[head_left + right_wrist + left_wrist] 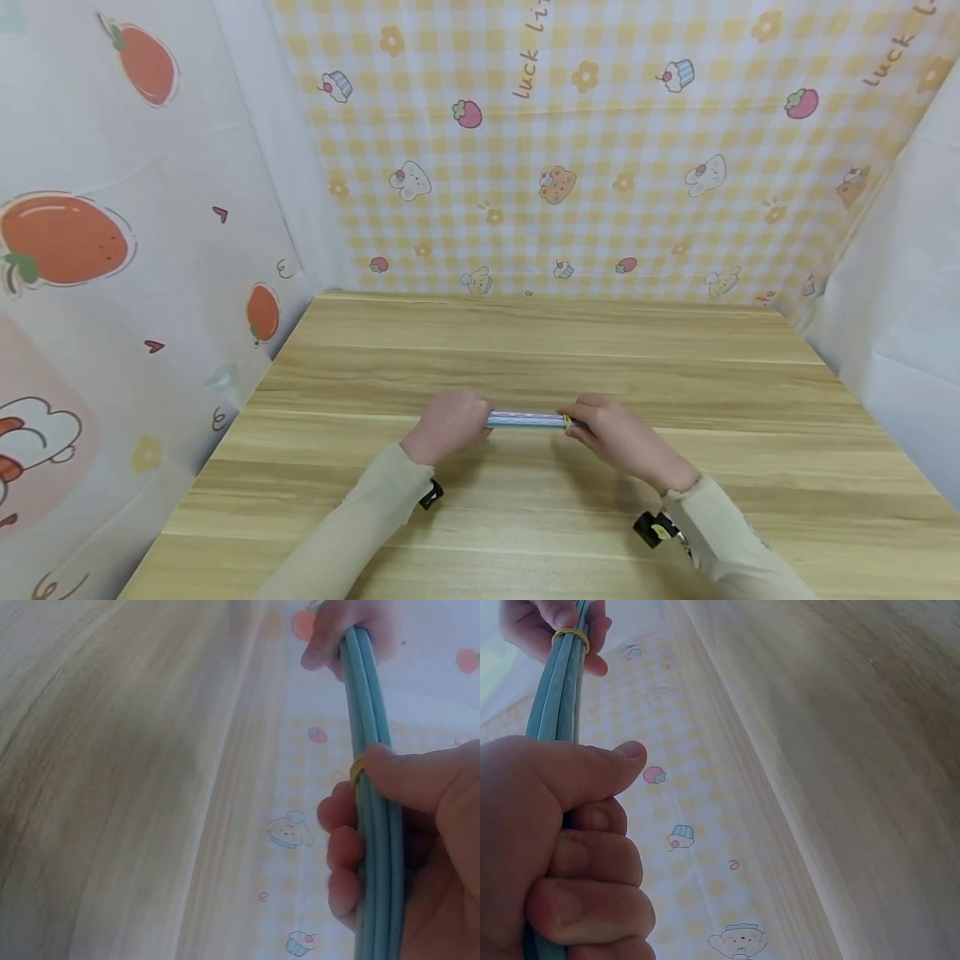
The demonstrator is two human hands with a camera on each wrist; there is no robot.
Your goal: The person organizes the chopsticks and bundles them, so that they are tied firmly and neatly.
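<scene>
Both hands hold one bundle of slim sticks (527, 419), level over the table and running left to right in the head view. The sticks look teal-blue in the wrist views, with some lilac ones in the head view. My left hand (453, 425) wraps its fingers round the left end, thumb lying across the sticks (559, 697). Toward the other end, my right hand (618, 433) grips the bundle, its thumb pressed at a yellow rubber band (357, 769) that circles the sticks. The fingers (345, 847) curl behind them. Palms and fingers hide both ends of the bundle in the head view.
A wood-grain table (555, 517) lies beneath the hands. Behind it hangs a yellow checked cloth (510, 167) with cartoon prints, and a white printed sheet (180, 250) closes off the left side. Black wrist mounts (651, 530) stick out below the sleeves.
</scene>
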